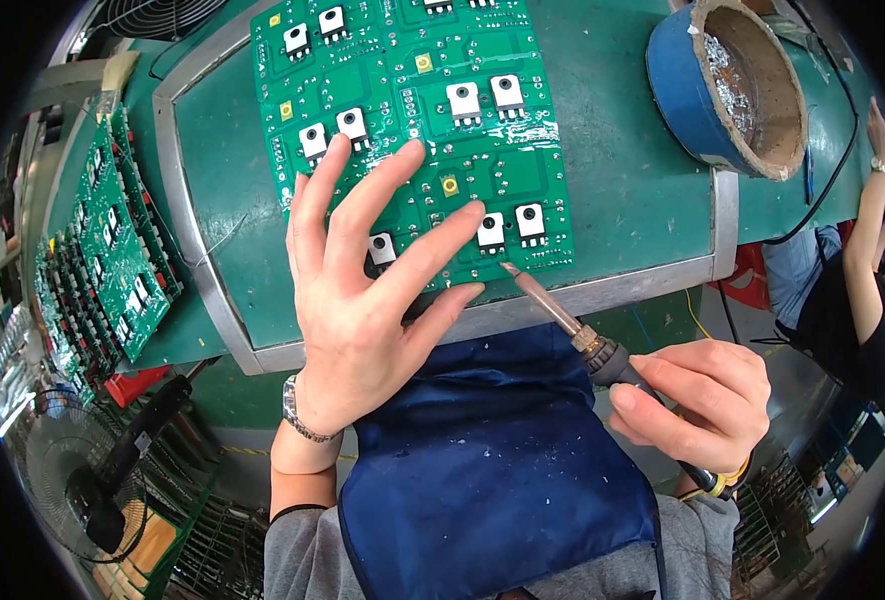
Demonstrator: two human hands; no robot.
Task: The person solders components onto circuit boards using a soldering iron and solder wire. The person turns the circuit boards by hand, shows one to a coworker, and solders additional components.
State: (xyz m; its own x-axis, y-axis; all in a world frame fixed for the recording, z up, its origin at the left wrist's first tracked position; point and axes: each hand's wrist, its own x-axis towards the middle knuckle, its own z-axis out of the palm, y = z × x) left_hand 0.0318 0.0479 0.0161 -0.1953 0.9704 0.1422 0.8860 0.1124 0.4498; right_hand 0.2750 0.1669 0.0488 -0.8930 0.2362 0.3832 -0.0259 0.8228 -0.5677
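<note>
A large green circuit board (507, 170) lies on the bench in front of me, set with several black-and-white three-legged transistors and small yellow parts. My left hand (362, 270) rests over its lower left part, fingers spread, the fingertips on or just above the surface. One transistor (382, 248) is partly covered by that hand. In my right hand (697, 400) is a soldering iron (602, 355), gripped by its dark handle. Its tip is at the board's near edge, just below the legs of a transistor (490, 232); whether it touches a joint I cannot tell.
A metal frame (612, 290) borders the green bench top (632, 220). At the upper right stands a blue round container (687, 100) with silvery scraps inside. Stacked circuit boards (112, 250) stand at left, above a black fan (92, 480). A dark cable (842, 140) and another person (852, 280) are at right.
</note>
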